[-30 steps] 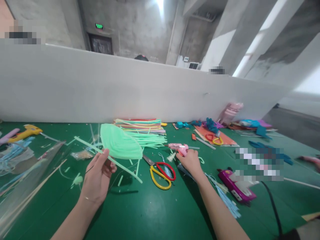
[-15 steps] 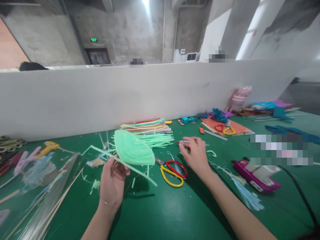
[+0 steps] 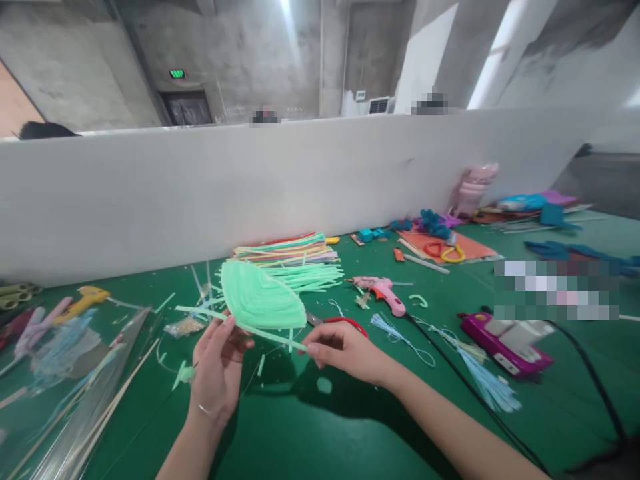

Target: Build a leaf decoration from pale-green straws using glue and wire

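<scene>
My left hand pinches the stem of a light green foam leaf and holds it above the green table. My right hand is closed in a pinch on the far end of the same thin green stem strip. A pink glue gun lies on the table beyond my right hand. Red and yellow scissors lie partly hidden behind my right hand.
A stack of coloured foam sheets and cut green strips sit by the white partition. A purple glue gun with a black cord lies at the right. Clear plastic wrap and a yellow glue gun lie at the left.
My right hand left the pink glue gun on the table and came back left to pinch the leaf's stem end. The left hand kept holding the leaf.
</scene>
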A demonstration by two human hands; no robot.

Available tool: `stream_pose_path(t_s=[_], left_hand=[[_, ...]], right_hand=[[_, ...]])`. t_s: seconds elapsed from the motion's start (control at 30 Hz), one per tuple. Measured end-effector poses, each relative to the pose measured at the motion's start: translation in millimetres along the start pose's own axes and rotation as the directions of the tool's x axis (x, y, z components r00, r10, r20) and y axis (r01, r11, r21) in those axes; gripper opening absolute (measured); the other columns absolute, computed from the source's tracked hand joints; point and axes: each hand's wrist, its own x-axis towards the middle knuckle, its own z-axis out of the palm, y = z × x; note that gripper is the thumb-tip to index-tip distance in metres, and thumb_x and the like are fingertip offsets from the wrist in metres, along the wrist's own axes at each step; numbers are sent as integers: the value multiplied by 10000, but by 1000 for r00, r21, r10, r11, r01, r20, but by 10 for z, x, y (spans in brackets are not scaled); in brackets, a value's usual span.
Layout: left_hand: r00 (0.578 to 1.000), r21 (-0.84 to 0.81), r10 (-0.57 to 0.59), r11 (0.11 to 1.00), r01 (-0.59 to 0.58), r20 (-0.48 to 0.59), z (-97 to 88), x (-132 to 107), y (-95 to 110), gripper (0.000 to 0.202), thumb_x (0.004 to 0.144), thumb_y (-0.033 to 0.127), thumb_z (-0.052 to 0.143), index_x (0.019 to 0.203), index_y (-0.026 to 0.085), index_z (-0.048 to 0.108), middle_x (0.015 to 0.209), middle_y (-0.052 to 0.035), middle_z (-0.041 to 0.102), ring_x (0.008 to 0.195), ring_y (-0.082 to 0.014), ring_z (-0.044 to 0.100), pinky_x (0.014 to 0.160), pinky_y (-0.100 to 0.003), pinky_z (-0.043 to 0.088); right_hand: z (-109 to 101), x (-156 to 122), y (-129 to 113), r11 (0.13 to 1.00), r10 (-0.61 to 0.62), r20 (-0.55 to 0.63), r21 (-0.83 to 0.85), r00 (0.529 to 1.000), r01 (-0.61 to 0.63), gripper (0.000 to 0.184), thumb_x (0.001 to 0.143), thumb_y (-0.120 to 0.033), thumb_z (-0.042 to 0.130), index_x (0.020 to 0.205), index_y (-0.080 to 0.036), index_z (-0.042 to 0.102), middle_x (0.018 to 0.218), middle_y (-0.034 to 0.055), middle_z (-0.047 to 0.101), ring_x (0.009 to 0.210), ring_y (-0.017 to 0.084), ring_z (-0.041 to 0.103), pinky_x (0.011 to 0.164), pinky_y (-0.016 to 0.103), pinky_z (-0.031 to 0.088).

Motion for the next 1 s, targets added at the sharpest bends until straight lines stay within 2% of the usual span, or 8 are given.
stream_pose_path(t_s=[0.2,0.37,0.6,1.0], left_hand=[[1000,9,5,1000,-5,-10,-26,20,-34,189,625,224,817,749,157,692,671,26,688,538,-99,607,431,-187,507],[999,41,45,998,-45,0,-38,24,-49,202,624,211,814,791,167,710,660,21,686,521,-96,602,433,-182,501],[994,113,109,987,-111,28,-53,51,-64,180,658,215,788,821,166,727,674,13,685,522,-87,595,447,-171,492],[976,231,211,948,-218,54,-62,49,-65,137,685,225,776,813,187,745,791,8,688,551,-83,587,458,-180,477]], right_hand=[[-35,5,-14,998,-11,-114,-67,993,3,315,816,-456,630,847,-154,710,640,-13,550,561,87,418,505,216,296],[-39,-7,-59,988,-42,-218,-153,975,9,233,815,-379,633,802,-158,703,721,6,619,631,107,486,576,229,359],[-28,-16,-54,969,-85,-240,-244,967,25,190,817,-344,621,801,-176,707,750,10,663,671,124,537,613,241,401],[-29,-28,-121,933,-171,-327,-357,930,46,136,796,-288,633,777,-180,714,735,9,653,610,106,480,563,233,368]])
